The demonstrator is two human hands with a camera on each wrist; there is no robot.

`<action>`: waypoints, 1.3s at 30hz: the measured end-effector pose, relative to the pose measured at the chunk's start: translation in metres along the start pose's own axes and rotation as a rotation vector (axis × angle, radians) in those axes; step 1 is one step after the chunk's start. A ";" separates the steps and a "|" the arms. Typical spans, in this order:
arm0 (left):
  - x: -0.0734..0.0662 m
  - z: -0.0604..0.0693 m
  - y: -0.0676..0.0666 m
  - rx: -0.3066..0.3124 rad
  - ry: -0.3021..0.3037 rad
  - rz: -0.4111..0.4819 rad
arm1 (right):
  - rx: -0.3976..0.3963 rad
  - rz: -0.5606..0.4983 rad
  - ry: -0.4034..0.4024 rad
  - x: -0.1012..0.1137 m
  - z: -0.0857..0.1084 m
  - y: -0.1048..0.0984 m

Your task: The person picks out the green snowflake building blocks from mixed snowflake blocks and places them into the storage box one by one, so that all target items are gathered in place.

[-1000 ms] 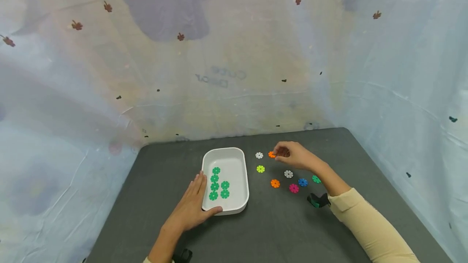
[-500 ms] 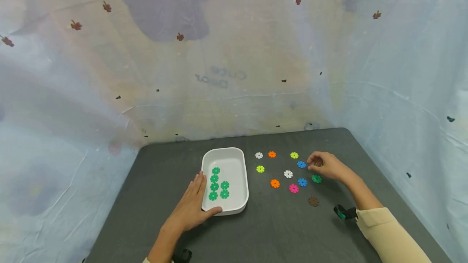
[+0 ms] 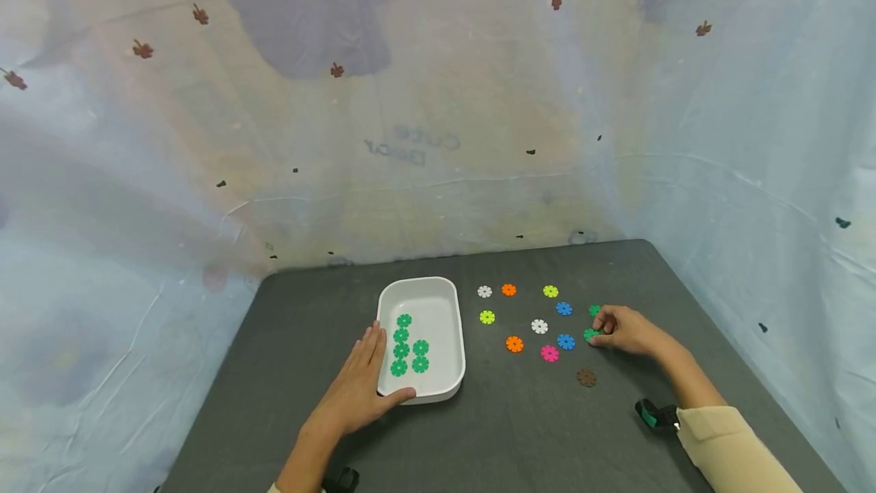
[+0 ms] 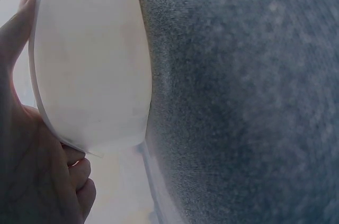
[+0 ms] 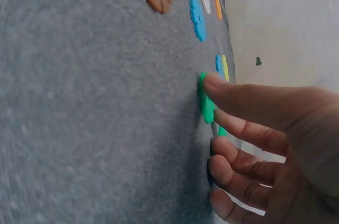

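My left hand [image 3: 356,383] rests against the near left corner of a white tray [image 3: 460,341], fingers extended along its side and thumb on the near rim. Several green notched plastic discs [image 3: 401,351] lie inside it in two columns. In the left wrist view the tray wall [image 4: 92,65] stands beside the hand [image 4: 37,166]. Right of the tray, my right hand [image 3: 633,332] pinches a green notched disc [image 3: 590,335] at the table surface. The right wrist view has the thumb on this disc [image 5: 205,99], with the index finger partly behind it.
Another green disc [image 3: 595,310] lies just beyond the right hand. Blue [image 3: 566,341], pink [image 3: 550,354], brown [image 3: 586,377], white [image 3: 539,326], orange [image 3: 515,344] and yellow-green discs [image 3: 487,317] are spread over the grey table [image 3: 493,432]. A patterned curtain [image 3: 424,204] hangs behind.
My right hand has moved right and nearer, from the far orange disc past the blue one to the green disc, uncovering other discs. The left hand stays on the tray.
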State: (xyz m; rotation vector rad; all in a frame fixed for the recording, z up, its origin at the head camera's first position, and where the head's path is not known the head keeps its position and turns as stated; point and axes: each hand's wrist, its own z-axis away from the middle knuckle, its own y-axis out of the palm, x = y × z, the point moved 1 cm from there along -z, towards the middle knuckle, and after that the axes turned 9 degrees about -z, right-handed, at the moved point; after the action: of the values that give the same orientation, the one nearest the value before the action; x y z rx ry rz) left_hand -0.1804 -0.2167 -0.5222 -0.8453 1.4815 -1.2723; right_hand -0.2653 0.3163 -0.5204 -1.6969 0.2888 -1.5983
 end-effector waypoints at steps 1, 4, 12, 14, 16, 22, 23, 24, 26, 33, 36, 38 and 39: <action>0.000 0.000 0.000 0.000 0.000 -0.002 | -0.002 -0.002 0.003 0.000 0.000 0.001; 0.000 0.000 0.001 -0.003 0.001 -0.007 | -0.015 0.006 -0.004 0.000 -0.001 0.002; 0.000 0.001 0.000 -0.002 0.004 -0.012 | -0.013 -0.034 -0.067 0.010 -0.007 0.006; 0.000 0.001 -0.001 -0.003 0.005 -0.007 | -0.008 -0.053 -0.085 0.015 -0.011 0.006; 0.000 0.001 -0.001 -0.004 0.005 -0.003 | -0.007 -0.059 -0.105 0.022 -0.015 0.006; 0.000 0.002 -0.001 0.002 0.001 0.004 | -0.013 -0.067 -0.172 0.047 -0.032 0.006; 0.000 0.002 -0.001 0.003 0.002 0.001 | -0.015 -0.072 -0.187 0.052 -0.035 0.007; 0.000 0.002 -0.001 0.003 0.003 -0.003 | -0.020 -0.079 -0.202 0.056 -0.039 0.008; 0.000 0.002 -0.001 0.002 0.005 -0.003 | -0.025 -0.090 -0.235 0.066 -0.045 0.012; 0.001 0.001 0.000 0.002 0.006 -0.002 | 0.029 -0.140 -0.298 0.103 -0.072 0.032; 0.002 0.001 0.001 0.004 0.004 -0.002 | 0.085 -0.166 -0.333 0.120 -0.085 0.044; 0.002 0.001 0.001 0.002 0.005 -0.006 | 0.122 -0.182 -0.355 0.130 -0.093 0.054; 0.002 0.001 0.001 0.001 0.007 -0.005 | 0.141 -0.187 -0.370 0.134 -0.097 0.058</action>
State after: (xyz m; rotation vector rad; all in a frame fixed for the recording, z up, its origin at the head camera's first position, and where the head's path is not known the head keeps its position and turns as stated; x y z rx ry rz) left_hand -0.1800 -0.2185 -0.5237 -0.8449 1.4851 -1.2805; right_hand -0.3108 0.1556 -0.4669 -1.9075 -0.1676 -1.3601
